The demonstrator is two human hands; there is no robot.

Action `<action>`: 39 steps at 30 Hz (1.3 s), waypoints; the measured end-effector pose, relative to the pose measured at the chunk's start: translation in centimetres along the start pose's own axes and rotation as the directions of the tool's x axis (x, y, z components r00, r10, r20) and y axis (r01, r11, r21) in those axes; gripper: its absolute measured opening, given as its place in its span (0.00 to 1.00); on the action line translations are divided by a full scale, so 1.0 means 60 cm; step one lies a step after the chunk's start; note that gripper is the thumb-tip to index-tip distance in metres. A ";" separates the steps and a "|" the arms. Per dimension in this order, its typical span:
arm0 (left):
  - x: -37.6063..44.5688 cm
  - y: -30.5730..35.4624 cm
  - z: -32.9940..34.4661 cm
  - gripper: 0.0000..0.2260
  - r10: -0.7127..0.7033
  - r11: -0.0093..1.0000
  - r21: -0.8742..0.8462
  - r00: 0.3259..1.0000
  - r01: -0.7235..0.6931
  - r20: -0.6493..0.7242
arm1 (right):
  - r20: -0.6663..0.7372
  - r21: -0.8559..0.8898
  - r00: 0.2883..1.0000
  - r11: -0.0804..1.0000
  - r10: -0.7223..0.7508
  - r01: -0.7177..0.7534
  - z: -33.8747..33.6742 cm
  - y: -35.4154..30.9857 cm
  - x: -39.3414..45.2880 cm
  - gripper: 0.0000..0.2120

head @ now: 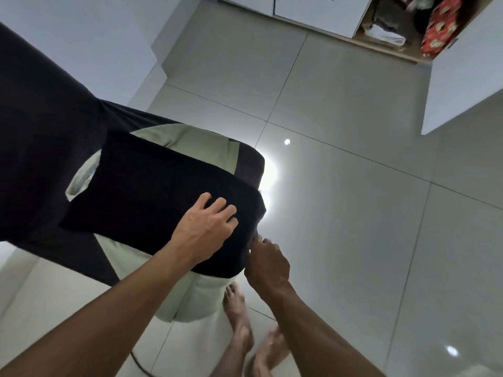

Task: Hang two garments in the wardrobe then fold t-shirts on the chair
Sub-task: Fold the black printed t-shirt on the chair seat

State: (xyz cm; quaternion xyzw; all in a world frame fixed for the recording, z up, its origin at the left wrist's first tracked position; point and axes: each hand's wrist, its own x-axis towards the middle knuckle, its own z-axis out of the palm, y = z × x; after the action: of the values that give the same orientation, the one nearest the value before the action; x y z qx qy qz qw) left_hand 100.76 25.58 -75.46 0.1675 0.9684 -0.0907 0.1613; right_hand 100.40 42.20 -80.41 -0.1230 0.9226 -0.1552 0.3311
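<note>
Now a black t-shirt (152, 186) is spread over the chair (250, 164), atop a pale green one (190, 140). It is pinned flat by the left hand (206, 227), fingers spread, while its near-right edge is pinched by the right hand (265, 261), seemingly for folding.

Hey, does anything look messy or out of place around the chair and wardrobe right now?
Nothing looks damaged or spilled. The wardrobe stands open, showing folded clothes. On the chair, the black t-shirt lies across a pale green garment, its end hanging over the edge where the right hand pinches it; the left hand presses it flat.
</note>
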 end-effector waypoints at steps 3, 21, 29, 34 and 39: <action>-0.002 -0.002 -0.010 0.08 0.001 0.998 -0.059 1.000 0.001 0.023 | 0.034 -0.054 0.999 0.999 0.006 -0.004 -0.030 0.009 0.009 0.17; 0.042 0.052 -0.022 0.16 -0.357 0.818 -0.285 0.830 0.500 0.429 | 0.221 0.151 0.972 0.987 -0.082 0.049 -0.152 -0.016 0.193 0.22; 0.043 0.152 0.002 0.18 -0.774 0.396 -0.392 0.532 0.830 0.343 | 0.363 0.207 0.901 0.963 -0.239 0.172 -0.173 0.011 0.250 0.27; 0.070 0.237 0.006 0.17 -0.590 -0.719 -0.314 -0.307 0.620 0.747 | 0.411 0.199 0.860 0.950 -0.303 0.240 -0.171 0.036 0.285 0.20; 0.104 0.255 0.076 0.19 -0.243 -0.948 -0.303 -0.399 -0.094 0.884 | 0.461 0.224 0.827 0.944 -0.323 0.244 -0.159 0.054 0.316 0.23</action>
State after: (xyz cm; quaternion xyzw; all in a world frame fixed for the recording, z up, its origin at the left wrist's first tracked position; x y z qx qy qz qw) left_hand 101.88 40.54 -83.68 -0.8625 0.2559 0.4182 -0.1253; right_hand 79.56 40.89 -85.48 -0.2682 0.7643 -0.2374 0.5363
